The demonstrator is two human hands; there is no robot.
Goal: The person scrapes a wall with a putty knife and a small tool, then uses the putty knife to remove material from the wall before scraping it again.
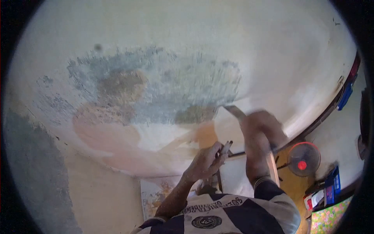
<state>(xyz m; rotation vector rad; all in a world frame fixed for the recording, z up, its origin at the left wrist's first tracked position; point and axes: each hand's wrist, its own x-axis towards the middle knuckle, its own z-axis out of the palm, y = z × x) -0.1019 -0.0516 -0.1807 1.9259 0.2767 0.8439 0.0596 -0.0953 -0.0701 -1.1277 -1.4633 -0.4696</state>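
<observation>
My right hand [261, 125], slightly blurred, is wrapped round a flat scraper [235, 112]. The scraper's blade points left, its tip at the pale wall [296, 50] beside the lower right part of a rough blue-grey patch [187, 80]. Lower and to the left, my left hand [206, 160] is closed on a short pale piece with dark ends [226, 147]; its exact kind I cannot tell. Brown areas [120, 85] show within the rough patch. A smooth pinkish area [105, 128] spreads below it on the left.
A fan with a red rim [304, 159] stands at the right. Beyond it lie blue and red items [331, 185] and a floral cloth [331, 216]. Another grey rough area [31, 171] covers the far left. A pale, stained panel [156, 193] is behind my left forearm.
</observation>
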